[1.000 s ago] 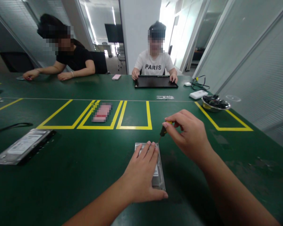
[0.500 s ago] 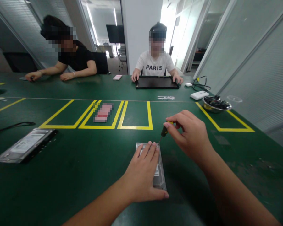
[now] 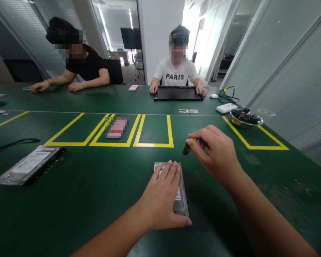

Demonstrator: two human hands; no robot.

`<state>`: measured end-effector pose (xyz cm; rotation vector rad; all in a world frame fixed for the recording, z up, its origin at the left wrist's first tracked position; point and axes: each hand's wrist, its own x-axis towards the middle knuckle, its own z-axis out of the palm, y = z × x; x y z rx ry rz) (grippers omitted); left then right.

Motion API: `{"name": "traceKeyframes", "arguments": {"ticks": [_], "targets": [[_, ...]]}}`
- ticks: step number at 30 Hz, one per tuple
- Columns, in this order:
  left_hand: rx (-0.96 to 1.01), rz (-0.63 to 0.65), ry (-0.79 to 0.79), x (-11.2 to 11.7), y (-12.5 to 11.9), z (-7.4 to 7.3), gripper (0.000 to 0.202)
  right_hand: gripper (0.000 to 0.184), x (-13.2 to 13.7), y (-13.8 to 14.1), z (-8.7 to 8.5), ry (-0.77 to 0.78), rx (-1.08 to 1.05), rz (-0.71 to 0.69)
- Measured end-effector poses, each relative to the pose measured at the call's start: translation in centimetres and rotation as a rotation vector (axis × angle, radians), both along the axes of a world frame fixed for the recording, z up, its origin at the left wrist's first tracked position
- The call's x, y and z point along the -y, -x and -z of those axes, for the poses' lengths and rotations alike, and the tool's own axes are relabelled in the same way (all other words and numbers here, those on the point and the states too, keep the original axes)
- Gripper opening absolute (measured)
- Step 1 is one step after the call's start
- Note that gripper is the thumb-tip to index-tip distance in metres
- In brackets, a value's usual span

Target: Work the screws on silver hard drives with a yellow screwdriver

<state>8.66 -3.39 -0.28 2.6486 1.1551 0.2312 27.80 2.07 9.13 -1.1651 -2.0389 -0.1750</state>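
Note:
A silver hard drive [image 3: 182, 205] lies on the green table in front of me. My left hand [image 3: 164, 198] rests flat over it with fingers stretched out, its thumb by the near right corner; most of the label is covered. Pinched in my right hand [image 3: 212, 151] is a small screwdriver [image 3: 186, 148] with a dark green and yellow handle. It leans slightly, and its tip meets the drive's far right corner. Any screw under the tip is too small to make out.
A second hard drive [image 3: 29, 166] lies at the left near a black cable [image 3: 16, 142]. Yellow tape outlines mark the table; a pink object [image 3: 117, 127] sits inside one. At the right stands a metal bowl [image 3: 244, 125] of dark items. Two people sit opposite, one holding a black panel [image 3: 178, 93].
My hands, the screwdriver and the drive look almost unchanged. Across the table, the left person's hand has shifted slightly, and the other person's fingers have moved a little on the panel.

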Motion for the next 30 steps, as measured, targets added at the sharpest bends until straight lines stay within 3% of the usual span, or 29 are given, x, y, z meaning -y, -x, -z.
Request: {"name": "traceKeyframes", "arguments": {"ticks": [30], "targets": [[-0.002,0.004,0.006,-0.01,-0.06,0.06,0.125,0.005,0.35,-0.14,-0.47,0.034,0.003,-0.039]]}}
